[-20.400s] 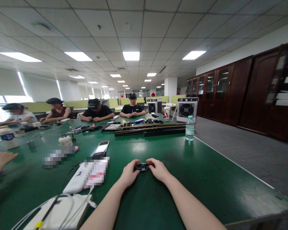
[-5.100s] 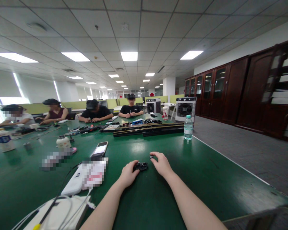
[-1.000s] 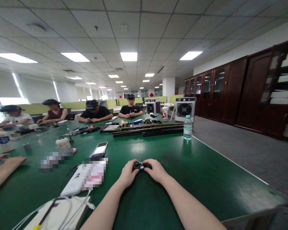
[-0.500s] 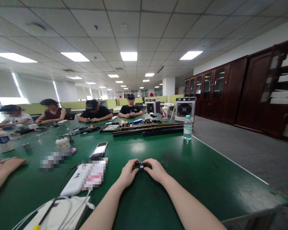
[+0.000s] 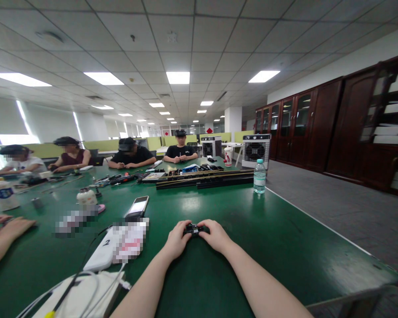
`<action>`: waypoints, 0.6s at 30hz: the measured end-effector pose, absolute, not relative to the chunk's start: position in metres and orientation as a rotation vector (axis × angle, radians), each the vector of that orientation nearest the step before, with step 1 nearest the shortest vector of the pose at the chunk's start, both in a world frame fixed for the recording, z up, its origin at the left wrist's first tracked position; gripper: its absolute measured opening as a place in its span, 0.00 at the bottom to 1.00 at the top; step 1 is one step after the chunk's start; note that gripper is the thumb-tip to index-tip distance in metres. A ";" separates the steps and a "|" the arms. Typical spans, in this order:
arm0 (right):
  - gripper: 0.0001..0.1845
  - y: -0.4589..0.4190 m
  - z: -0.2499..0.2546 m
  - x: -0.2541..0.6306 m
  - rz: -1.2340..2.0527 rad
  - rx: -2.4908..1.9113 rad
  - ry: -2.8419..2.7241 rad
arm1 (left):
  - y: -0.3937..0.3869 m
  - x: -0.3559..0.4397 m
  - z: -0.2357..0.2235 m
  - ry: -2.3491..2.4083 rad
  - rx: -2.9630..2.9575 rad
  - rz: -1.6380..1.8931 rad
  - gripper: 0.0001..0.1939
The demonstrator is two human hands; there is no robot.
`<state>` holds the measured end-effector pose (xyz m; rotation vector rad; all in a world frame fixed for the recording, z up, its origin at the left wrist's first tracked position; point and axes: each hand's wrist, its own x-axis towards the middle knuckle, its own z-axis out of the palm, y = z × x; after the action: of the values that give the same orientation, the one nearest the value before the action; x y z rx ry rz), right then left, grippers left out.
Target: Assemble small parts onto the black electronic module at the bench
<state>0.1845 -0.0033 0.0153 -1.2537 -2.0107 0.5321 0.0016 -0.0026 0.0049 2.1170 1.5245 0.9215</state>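
Note:
Between my two hands is a small black part with a silvery patch on it [image 5: 194, 229], just above or on the green table [image 5: 272, 229]; I cannot tell its exact kind. My left hand [image 5: 178, 239] grips its left end with thumb and fingers. On the opposite end, my right hand [image 5: 215, 235] is closed in the same way. The fingers cover both ends of the part. To the left of my hands lie a phone [image 5: 138, 206] and a white power bank [image 5: 101, 249] marked "2".
A water bottle [image 5: 259, 176] stands near the table's right edge. Long black rails [image 5: 205, 180] lie across the back. A white pouch [image 5: 82, 293] with cables is at front left. Co-worker's hands [image 5: 16, 229] show at far left; several people sit beyond.
The black part is tilted slightly differently between my fingers. My hands have stayed in nearly the same place. The co-worker's hands at the left have shifted slightly.

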 end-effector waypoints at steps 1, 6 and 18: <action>0.14 -0.003 0.015 0.185 0.532 -1.253 -2.011 | -0.002 0.002 0.005 1.521 2.117 0.925 0.22; 0.14 -0.004 0.016 0.185 0.532 -1.246 -1.997 | -0.003 0.002 0.005 1.522 2.083 0.949 0.24; 0.14 -0.006 0.019 0.184 0.527 -1.213 -1.968 | -0.004 0.003 0.007 1.565 2.057 0.933 0.23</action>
<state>0.1844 -0.0057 0.0190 -1.2125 -1.9683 0.5275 0.0031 -0.0040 0.0068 2.0571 1.5653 0.9335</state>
